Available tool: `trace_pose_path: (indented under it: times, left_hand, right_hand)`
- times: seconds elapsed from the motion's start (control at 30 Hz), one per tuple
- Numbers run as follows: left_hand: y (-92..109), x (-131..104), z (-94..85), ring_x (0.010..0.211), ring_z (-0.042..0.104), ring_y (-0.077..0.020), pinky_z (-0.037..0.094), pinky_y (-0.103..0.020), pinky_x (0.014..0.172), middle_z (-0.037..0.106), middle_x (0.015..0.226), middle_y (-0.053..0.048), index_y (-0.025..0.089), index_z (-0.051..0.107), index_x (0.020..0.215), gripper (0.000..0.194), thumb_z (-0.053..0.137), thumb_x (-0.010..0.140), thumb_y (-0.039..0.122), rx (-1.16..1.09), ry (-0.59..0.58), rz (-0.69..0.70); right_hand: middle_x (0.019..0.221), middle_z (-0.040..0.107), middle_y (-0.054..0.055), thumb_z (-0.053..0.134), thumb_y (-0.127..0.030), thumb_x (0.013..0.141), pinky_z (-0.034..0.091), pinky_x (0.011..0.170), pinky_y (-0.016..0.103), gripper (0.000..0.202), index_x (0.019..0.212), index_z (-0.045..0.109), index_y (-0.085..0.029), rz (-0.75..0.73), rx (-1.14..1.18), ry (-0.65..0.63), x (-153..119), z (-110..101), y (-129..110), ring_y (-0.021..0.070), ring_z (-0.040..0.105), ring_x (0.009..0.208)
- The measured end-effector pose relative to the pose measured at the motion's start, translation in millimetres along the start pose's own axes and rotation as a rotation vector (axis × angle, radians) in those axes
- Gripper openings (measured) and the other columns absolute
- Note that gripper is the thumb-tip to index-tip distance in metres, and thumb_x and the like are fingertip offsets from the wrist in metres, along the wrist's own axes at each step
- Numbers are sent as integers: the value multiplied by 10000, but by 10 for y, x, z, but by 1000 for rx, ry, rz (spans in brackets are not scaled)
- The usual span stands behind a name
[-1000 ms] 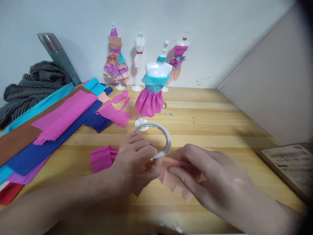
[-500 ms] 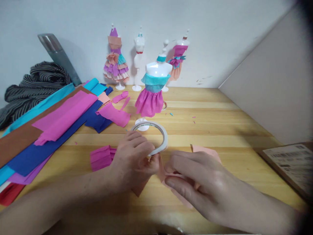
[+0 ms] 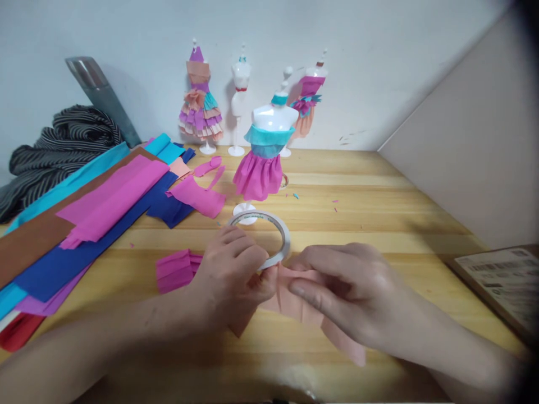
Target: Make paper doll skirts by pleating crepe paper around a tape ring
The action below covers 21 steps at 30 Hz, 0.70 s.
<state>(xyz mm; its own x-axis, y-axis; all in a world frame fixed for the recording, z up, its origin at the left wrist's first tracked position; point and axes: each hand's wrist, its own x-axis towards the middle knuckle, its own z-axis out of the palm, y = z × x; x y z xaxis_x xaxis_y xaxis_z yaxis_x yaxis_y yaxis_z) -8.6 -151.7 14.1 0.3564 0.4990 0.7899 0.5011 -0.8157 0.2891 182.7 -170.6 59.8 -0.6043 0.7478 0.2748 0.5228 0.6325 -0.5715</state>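
The peach strip's [image 3: 295, 307] loose end has swung from behind the right hand [image 3: 353, 294] to below it, at five o'clock from the tape ring [image 3: 286, 242], seemingly freeing the edge both hands pinch, the left hand [image 3: 236, 266] also gripping that ring

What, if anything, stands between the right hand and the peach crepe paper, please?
Nothing visible does: the right hand pinches the peach crepe paper directly. The tape roll is at the left hand, not between them.
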Motion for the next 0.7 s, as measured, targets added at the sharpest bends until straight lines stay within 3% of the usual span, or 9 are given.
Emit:
trace_pose_path:
  times: [0.13, 0.23, 0.57, 0.7]
  left_hand:
    - [-6, 4, 4, 542, 491, -132, 469, -273, 568, 517, 507, 13, 188, 468, 576, 232, 542, 732, 34, 28, 6, 27]
    - [11, 24, -33, 553, 497, -127, 445, -260, 556, 510, 523, 21, 194, 463, 590, 233, 556, 760, 63, -47, -41, -36]
    - [-6, 69, -185, 604, 553, -123, 413, -229, 543, 605, 644, -7, 165, 605, 722, 256, 463, 915, 254, -416, -493, -411]
    - [-15, 92, -224, 649, 593, -128, 441, -213, 561, 640, 695, -16, 159, 613, 751, 315, 402, 939, 297, -507, -520, -465]
  right_hand:
    - [530, 516, -54, 518, -157, 911, 335, 457, 171, 159, 767, 584, -164, 28, -49, 31, -8, 16, 47, 57, 443, 437]
    - [507, 508, -57, 514, -157, 903, 318, 438, 172, 171, 748, 584, -166, 63, -49, 32, 9, 14, 61, 59, 432, 423]
    - [473, 396, -68, 505, -229, 889, 250, 409, 194, 247, 651, 539, -173, 147, -75, -8, 28, -7, 46, 66, 345, 411]
    - [482, 404, -66, 506, -242, 891, 261, 416, 190, 250, 656, 553, -170, 166, -80, -31, 33, 2, 73, 66, 361, 414]
